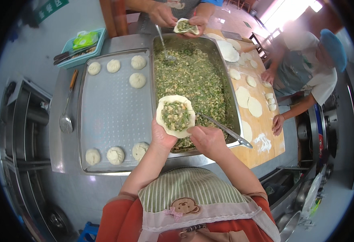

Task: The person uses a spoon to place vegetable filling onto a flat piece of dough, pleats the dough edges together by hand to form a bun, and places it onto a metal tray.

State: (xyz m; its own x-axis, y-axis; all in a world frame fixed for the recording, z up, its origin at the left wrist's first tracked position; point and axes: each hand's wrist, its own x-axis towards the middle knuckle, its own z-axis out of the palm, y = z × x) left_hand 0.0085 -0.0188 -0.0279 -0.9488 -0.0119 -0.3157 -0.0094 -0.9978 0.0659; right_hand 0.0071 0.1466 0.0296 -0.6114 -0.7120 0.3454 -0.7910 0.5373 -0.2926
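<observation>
A round dough wrapper [161, 119] lies spread on my left hand [162, 133], its middle heaped with green and pale chopped filling [175, 116]. With thumb and fingers, my right hand [208, 140] pinches the wrapper's lower right edge. Both hands are above the near end of a deep steel pan [240, 121] full of the same chopped filling [192, 78]. Beside my right hand a metal spoon [231, 131] leans out over the pan's near right corner. Left of the pan, a lined baking tray [113, 106] bears several pleated buns [115, 155], in rows at its far and near ends.
Across the table, a co-worker's hands [163, 15] hold another filled wrapper [185, 26]. At right, a second person leans over a floured wooden board [261, 121] with dough rounds [255, 106]. A wooden-handled ladle [66, 121] and a blue basket [96, 50] lie at left.
</observation>
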